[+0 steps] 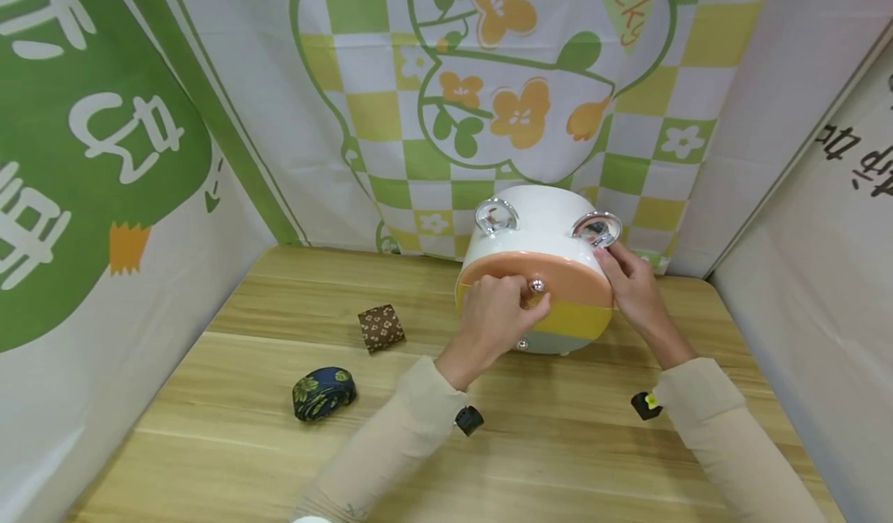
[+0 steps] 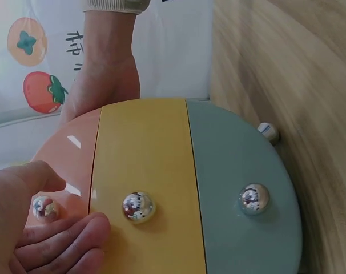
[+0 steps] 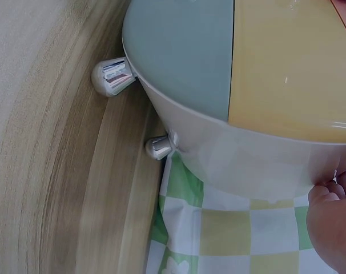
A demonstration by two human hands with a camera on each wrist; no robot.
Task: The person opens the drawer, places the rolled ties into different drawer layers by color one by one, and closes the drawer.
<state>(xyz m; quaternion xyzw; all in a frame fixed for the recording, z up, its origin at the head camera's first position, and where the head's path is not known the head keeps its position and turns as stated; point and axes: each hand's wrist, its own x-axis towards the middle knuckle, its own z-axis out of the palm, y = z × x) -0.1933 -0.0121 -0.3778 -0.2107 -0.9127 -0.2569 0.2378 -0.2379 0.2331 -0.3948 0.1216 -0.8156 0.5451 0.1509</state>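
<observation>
Round-faced white box [image 1: 543,215] stands on the worktop [image 1: 558,453], front split into orange, yellow and grey-green panels. Left grip [image 1: 491,314]: thumb and fingers spread around the orange panel's chrome knob [image 1: 536,284]; can't tell if they touch it. Right grip [image 1: 633,289] is on the box's side by the chrome ear [image 1: 597,230]; fingers partly hidden, can't tell if pinching. Brown rolled cloth [image 1: 380,328] and navy rolled cloth [image 1: 324,393] sit left, well apart from the box.

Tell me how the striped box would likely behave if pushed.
The box looks stiff, since its walls show no sag or dents. Its glossy surface suggests it could be slippery to grip. It would probably slide or tip rather than roll, as it stands on small feet.
</observation>
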